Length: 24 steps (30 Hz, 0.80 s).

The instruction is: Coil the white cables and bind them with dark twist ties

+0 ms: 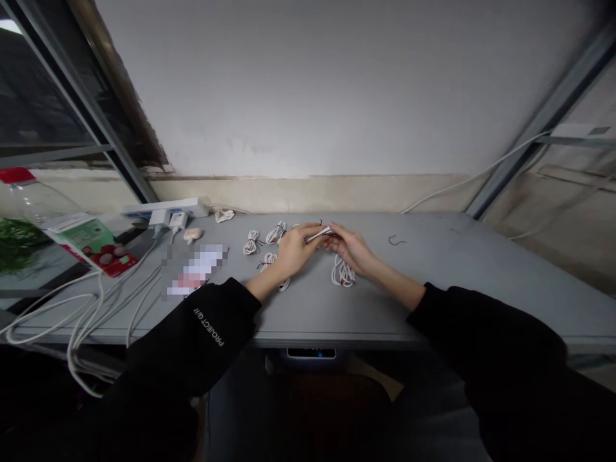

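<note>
Between my two hands, just above the desk, is a folded white cable (319,235). The fingers of my left hand (299,247) are closed round its left end. My right hand (351,249) pinches the other end, fingertips meeting the left ones. Below my right hand lies a loosely coiled white cable (342,272) with a bit of orange-red on it. Left of my left hand are coiled white cables bound with black ties, one bundle (251,242) apart and another bundle (276,232) behind. A further bundle (268,260) is partly hidden by my left wrist.
A loose black tie (397,240) lies right of my hands on the grey desk (433,256). At left are a blurred phone (195,271), a power strip (187,206) with chargers, a green and red carton (99,244), a red-capped bottle (36,196) and trailing white cords (77,308).
</note>
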Available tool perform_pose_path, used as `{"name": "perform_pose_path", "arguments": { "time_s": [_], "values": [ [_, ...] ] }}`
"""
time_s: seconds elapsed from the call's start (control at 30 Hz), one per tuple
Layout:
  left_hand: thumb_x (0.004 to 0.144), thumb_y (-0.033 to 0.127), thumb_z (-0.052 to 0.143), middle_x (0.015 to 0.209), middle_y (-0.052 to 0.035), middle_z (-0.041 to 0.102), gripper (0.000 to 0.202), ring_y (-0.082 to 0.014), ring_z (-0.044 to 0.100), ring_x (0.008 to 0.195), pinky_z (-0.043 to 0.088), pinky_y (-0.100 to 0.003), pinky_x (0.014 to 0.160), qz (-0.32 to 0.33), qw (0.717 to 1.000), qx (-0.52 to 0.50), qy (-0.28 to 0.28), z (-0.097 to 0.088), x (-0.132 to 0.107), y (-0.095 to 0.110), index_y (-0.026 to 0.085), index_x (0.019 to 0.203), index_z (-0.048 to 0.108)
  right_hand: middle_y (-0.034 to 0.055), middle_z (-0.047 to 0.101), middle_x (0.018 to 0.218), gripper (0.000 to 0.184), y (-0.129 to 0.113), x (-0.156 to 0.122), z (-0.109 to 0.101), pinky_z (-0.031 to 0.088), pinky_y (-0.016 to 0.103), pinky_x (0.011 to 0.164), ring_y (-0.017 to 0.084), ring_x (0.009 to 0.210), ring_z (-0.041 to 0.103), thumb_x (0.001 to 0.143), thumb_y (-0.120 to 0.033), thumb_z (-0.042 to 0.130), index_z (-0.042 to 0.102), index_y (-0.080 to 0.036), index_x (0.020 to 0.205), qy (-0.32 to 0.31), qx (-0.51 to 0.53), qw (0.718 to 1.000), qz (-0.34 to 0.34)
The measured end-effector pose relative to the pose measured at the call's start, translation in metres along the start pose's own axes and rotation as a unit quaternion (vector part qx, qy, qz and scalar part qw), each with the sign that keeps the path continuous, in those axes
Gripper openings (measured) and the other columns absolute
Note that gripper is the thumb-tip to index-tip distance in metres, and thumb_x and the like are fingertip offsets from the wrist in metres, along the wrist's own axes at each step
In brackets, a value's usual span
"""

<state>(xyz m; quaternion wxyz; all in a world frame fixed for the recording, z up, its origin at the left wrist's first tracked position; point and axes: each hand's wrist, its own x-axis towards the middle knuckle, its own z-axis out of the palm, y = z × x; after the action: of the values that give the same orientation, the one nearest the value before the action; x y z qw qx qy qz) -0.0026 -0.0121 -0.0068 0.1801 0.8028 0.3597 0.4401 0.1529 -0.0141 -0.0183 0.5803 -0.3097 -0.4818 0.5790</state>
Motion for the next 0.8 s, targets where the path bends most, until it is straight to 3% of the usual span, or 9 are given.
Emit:
{"name": "perform_pose_path", "arguments": {
  "time_s": [0.17,0.33,0.5,0.7,0.8],
  "values": [
    [0.085,0.018,0.066,0.118,-0.0089,0.07,0.023,-0.0234,0.064,0.109,0.048,-0.043,0.099,0.005,1.0,-0.006,0.011,0.003,0.001,-0.004,0.024,0.105,0.075,-0.0008,0.059,0.065,0.024,-0.002,-0.001,0.003,0.041,0.023,0.052,0.009,0.056,0.052,0.074,-0.038,0.073,0.062,-0.017,0.074,-0.011,0.025,0.999,0.028],
    [0.079,0.019,0.072,0.114,-0.0095,0.071,0.02,-0.0232,0.066,0.105,0.048,-0.043,0.098,-0.003,0.996,-0.08,0.033,0.006,0.002,-0.006,0.023,0.098,0.076,-0.0021,0.054,0.062,0.02,0.0,0.001,0.002,0.036,0.023,0.046,0.008,0.051,0.048,0.079,-0.035,0.065,0.058,-0.017,0.074,-0.006,0.014,0.999,0.032],
    [0.073,0.014,0.075,0.102,-0.0101,0.074,0.018,-0.0225,0.068,0.099,0.049,-0.04,0.095,-0.053,0.985,-0.155,0.061,0.008,0.002,-0.003,0.017,0.09,0.075,-0.0018,0.055,0.061,0.017,0.0,0.002,0.001,0.039,0.023,0.047,0.008,0.051,0.049,0.082,-0.031,0.06,0.055,-0.017,0.073,-0.01,-0.005,0.999,0.037],
    [0.061,0.007,0.079,0.098,-0.0096,0.073,0.056,-0.0182,0.07,0.082,0.053,-0.032,0.077,-0.147,0.943,-0.287,0.08,0.012,0.005,-0.003,0.015,0.111,0.056,-0.003,0.059,0.059,0.011,0.001,0.003,0.001,0.04,0.022,0.044,0.009,0.046,0.052,0.083,-0.028,0.06,0.052,-0.02,0.082,0.009,-0.038,0.999,0.008],
    [0.06,0.006,0.078,0.096,-0.0098,0.074,0.057,-0.0168,0.07,0.077,0.053,-0.032,0.076,-0.178,0.937,-0.291,0.069,0.012,0.006,-0.004,0.013,0.112,0.057,-0.0053,0.06,0.058,0.023,0.004,0.006,-0.003,0.041,0.022,0.042,0.01,0.044,0.054,0.081,-0.037,0.066,0.049,-0.023,0.088,0.0,-0.085,0.996,-0.028]
  ]
}}
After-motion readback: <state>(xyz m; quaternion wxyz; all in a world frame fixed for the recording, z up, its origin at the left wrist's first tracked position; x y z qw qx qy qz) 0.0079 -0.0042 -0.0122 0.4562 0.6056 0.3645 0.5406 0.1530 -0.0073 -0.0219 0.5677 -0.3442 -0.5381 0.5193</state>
